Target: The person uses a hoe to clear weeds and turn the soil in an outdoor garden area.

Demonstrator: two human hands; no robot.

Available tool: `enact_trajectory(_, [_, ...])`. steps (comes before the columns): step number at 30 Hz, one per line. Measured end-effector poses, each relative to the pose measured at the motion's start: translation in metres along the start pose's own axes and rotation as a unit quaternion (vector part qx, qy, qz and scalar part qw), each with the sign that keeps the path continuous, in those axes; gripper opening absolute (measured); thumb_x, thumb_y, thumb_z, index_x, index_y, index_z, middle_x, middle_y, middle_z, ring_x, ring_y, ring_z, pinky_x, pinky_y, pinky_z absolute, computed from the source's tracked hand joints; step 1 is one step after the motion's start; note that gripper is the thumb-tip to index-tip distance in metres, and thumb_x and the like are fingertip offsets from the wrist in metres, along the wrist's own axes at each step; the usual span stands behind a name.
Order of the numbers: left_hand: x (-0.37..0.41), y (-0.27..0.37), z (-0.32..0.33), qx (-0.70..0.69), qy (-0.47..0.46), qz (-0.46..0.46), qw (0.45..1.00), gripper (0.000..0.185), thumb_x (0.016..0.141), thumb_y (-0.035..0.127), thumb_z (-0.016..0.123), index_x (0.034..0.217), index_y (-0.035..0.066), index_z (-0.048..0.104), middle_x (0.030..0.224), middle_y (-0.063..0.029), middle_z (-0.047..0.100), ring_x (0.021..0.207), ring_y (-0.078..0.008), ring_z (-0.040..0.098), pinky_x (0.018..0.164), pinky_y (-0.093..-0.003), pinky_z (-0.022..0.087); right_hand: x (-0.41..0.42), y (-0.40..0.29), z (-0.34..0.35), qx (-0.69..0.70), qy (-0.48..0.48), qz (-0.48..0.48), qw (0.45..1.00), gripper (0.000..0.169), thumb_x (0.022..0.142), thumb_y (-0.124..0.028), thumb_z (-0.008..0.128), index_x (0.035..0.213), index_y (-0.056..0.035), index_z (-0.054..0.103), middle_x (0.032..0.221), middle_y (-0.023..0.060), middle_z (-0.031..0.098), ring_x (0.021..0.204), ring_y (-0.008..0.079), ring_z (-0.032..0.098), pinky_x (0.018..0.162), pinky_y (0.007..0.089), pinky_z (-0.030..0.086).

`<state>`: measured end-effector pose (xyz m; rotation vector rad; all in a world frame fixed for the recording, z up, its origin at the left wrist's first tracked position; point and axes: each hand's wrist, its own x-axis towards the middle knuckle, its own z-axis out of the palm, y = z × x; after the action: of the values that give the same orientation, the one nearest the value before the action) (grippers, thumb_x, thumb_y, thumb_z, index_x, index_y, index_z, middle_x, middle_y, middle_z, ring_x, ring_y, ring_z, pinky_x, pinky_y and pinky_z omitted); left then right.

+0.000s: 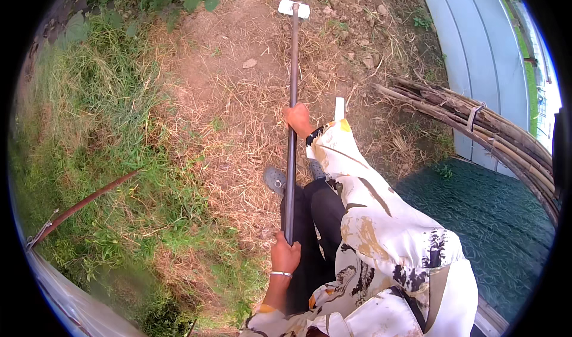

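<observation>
A long-handled hoe reaches up the picture, its dark handle [293,77] running from my lower hand to a pale, bright blade [286,8] over bare soil near the top. My right hand [298,117] is closed round the middle of the handle, below a patterned white sleeve. Lower down, my left hand [285,253], with a silver bangle at the wrist, grips the handle's near end. Dry straw [241,136] lies on the ground beneath the handle. A small white strip [339,109] shows just beyond the right sleeve; what it is, I cannot tell.
A tied bundle of sticks [505,131] juts in from the right, before a light blue panel wall [473,37]. Dark green netting [482,221] spreads below it. Grass and weeds [111,149] grow at the left, where a reddish-brown pole [85,207] slants. Clods [368,62] lie at the upper right.
</observation>
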<state>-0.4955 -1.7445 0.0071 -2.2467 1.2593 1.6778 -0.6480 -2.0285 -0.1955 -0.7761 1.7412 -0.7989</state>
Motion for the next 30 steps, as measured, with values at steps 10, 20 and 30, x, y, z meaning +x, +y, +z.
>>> enact_trajectory(10, [-0.290, -0.308, 0.014, -0.133, -0.114, -0.086, 0.981, 0.052, 0.080, 0.031, 0.064, 0.119, 0.000, 0.052, 0.094, -0.0160, 0.064, 0.084, -0.0293, 0.062, 0.072, -0.0408, 0.052, -0.315, 0.070, -0.004, 0.128, 0.007, 0.416, 0.900, 0.025, 0.076, -0.005, 0.061, 0.088, -0.0002, 0.040, 0.062, 0.0105, 0.050, 0.045, 0.0191, 0.053, 0.036, 0.0366, 0.047])
enact_trajectory(20, [0.023, 0.065, 0.054, 0.170, -0.050, 0.115, 0.978, 0.037, 0.071, 0.014, 0.062, 0.105, 0.002, 0.053, 0.076, -0.0272, 0.061, 0.075, -0.0438, 0.061, 0.069, -0.0485, 0.050, -0.034, 0.020, -0.204, 0.230, 0.145, 0.178, 0.946, 0.019, 0.078, -0.008, 0.062, 0.080, -0.0021, 0.044, 0.060, 0.0054, 0.052, 0.041, 0.0141, 0.049, 0.035, 0.0294, 0.043])
enact_trajectory(30, [0.016, 0.099, 0.083, 0.229, -0.077, 0.127, 0.962, 0.035, 0.071, 0.017, 0.063, 0.101, 0.002, 0.055, 0.078, -0.0266, 0.062, 0.077, -0.0443, 0.061, 0.071, -0.0491, 0.049, -0.021, 0.116, -0.227, -0.156, 0.315, 0.112, 0.930, 0.031, 0.074, -0.013, 0.063, 0.091, 0.0072, 0.046, 0.069, 0.0207, 0.060, 0.048, 0.0300, 0.062, 0.046, 0.0392, 0.050])
